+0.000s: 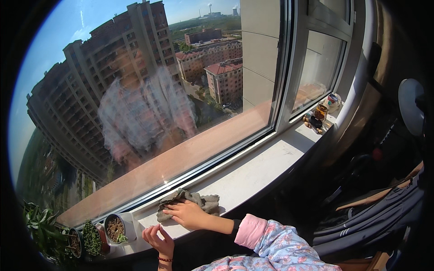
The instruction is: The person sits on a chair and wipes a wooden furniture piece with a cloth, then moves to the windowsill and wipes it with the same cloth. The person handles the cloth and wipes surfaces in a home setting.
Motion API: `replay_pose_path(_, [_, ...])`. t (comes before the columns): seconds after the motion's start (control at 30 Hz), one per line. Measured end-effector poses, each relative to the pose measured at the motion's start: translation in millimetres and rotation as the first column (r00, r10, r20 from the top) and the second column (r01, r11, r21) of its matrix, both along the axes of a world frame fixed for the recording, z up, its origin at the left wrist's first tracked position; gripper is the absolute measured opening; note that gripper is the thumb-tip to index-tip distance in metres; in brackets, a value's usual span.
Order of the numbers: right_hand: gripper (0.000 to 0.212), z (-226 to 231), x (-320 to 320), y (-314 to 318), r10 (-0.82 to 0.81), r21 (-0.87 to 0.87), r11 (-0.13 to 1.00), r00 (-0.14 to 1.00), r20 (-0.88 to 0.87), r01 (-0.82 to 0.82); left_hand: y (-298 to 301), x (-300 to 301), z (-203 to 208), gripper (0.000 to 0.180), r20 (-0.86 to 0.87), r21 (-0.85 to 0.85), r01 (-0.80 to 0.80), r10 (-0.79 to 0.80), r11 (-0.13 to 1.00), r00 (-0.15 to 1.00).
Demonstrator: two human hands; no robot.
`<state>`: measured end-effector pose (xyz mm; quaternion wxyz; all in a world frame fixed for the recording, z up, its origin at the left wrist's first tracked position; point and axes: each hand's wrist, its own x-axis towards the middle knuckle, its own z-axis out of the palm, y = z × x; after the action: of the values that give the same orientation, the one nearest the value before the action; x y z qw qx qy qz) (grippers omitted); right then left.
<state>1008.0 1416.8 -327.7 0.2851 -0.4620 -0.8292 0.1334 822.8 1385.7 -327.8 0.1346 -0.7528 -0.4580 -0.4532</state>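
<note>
My right hand (186, 215) presses a crumpled grey-green cloth (205, 203) onto the white windowsill (253, 174), beside the lower window frame. Its fingers reach over the near left part of the cloth, and a dark band circles the wrist. Just left of it, my left hand (159, 240) is raised at the sill's near edge, with loosely curved fingers apart and nothing visible in them. A red bead bracelet sits on that wrist. Closest to the left hand is a pale pot (129, 226) with soil and a small green sprout.
More potted plants (92, 237) crowd the sill's left end. Small jars and bottles (321, 113) stand at its far right end. A large window pane (217, 122) rises behind the sill, reflecting a person. Dark clothing (370, 221) lies at lower right.
</note>
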Motion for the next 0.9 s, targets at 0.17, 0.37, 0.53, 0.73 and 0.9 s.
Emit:
replay_pose_path(0.17, [0.035,8.8,99.4,-21.7,-0.256,0.038,0.965,0.966,-0.042,0.258,-0.7,3.5,3.5,0.018,-0.082,-0.031,0.014,-0.017,0.999,0.996])
replay_pose_path(0.37, [0.033,11.5,226.3,-45.8,-0.661,0.016,0.748,0.747,-0.071,0.663,-1.8,3.7,1.5,0.012,-0.070,-0.008,0.014,-0.015,1.000,0.997])
replay_pose_path(0.53, [0.035,7.5,328.1,-40.0,-0.910,0.042,0.414,0.412,0.048,0.909,-2.0,-1.8,-2.0,0.012,-0.068,-0.049,0.047,-0.051,0.998,0.996])
replay_pose_path(0.73, [0.039,-3.1,416.8,-29.8,-0.970,-0.143,0.235,0.242,0.033,0.961,-2.6,-4.0,-3.1,0.015,-0.096,-0.058,0.084,-0.089,0.995,0.991])
replay_pose_path(0.9, [0.055,-30.8,440.7,-12.7,-0.910,0.145,-0.049,-0.103,0.402,0.988,-1.2,-4.6,-5.2,0.008,-0.063,-0.053,0.081,-0.084,0.995,0.994])
